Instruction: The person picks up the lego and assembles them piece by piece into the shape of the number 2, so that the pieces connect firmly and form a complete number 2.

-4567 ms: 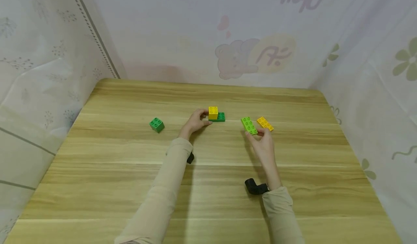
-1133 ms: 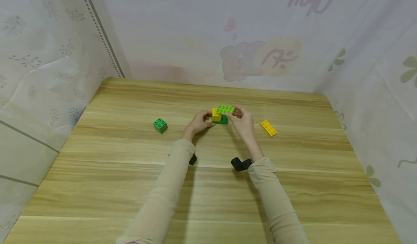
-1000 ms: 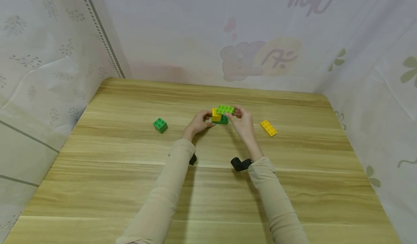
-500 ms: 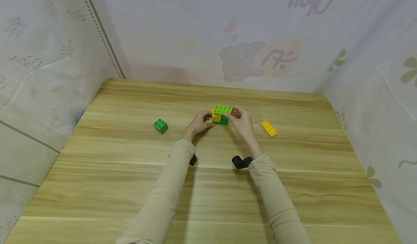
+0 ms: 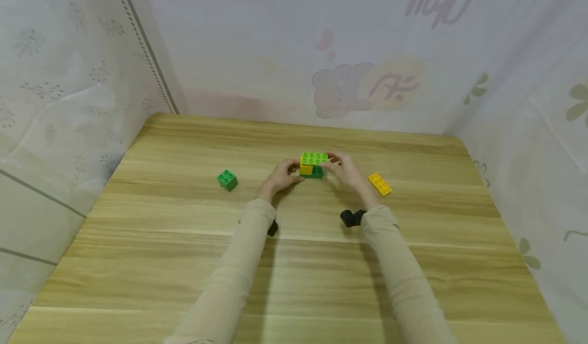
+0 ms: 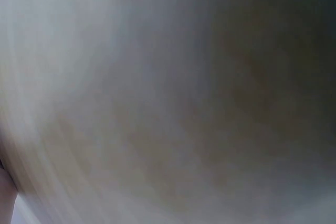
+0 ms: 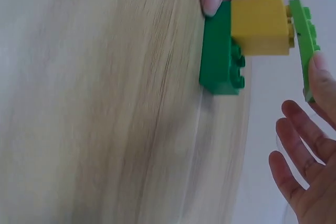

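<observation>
At the middle of the table, my left hand point(image 5: 281, 175) steadies a dark green brick point(image 7: 216, 56), its thumb against the side near the table. A square yellow brick point(image 7: 260, 26) is mounted on one end of it, leaving the other end's studs bare. My right hand point(image 5: 346, 171) pinches a flat lime green brick point(image 5: 315, 158) by its right end. In the right wrist view the lime brick is slightly tilted, right at the yellow brick's studs; its free end overhangs the dark green brick. The left wrist view is a blur.
A square green brick point(image 5: 227, 180) lies to the left on the wooden table point(image 5: 303, 283). Right of my right hand lies a flat yellow brick point(image 5: 380, 184). A black wrist-worn device point(image 5: 352, 218) juts from the right cuff. Patterned curtains stand behind and beside the table.
The lime brick has travelled left from beside the flat yellow brick to over the square yellow one, and has just shifted and turned slightly. My right wrist has swung outward; my left hand keeps its place.
</observation>
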{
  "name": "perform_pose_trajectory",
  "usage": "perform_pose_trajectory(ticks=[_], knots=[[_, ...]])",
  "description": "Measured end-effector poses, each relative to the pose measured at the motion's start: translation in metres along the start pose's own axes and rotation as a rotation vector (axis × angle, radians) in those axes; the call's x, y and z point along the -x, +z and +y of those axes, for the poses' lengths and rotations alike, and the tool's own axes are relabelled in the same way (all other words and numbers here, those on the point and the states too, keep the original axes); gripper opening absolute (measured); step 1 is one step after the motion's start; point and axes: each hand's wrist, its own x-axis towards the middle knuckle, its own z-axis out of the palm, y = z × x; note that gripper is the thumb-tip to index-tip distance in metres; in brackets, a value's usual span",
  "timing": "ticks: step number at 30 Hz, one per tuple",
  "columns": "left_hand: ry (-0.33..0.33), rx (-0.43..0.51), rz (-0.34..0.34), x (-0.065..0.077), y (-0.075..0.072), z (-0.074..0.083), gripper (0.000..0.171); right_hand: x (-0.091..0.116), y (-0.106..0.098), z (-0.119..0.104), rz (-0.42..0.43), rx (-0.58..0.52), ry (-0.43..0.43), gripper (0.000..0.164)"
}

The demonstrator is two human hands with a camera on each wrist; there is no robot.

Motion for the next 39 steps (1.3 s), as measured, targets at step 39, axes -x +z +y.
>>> perform_pose_trajectory(ticks=[39], knots=[[0.013,-0.036,-0.001,0.005,-0.001,0.007,0.045,-0.018,0.004,0.0,-0.144,0.046,-0.086,0.057]])
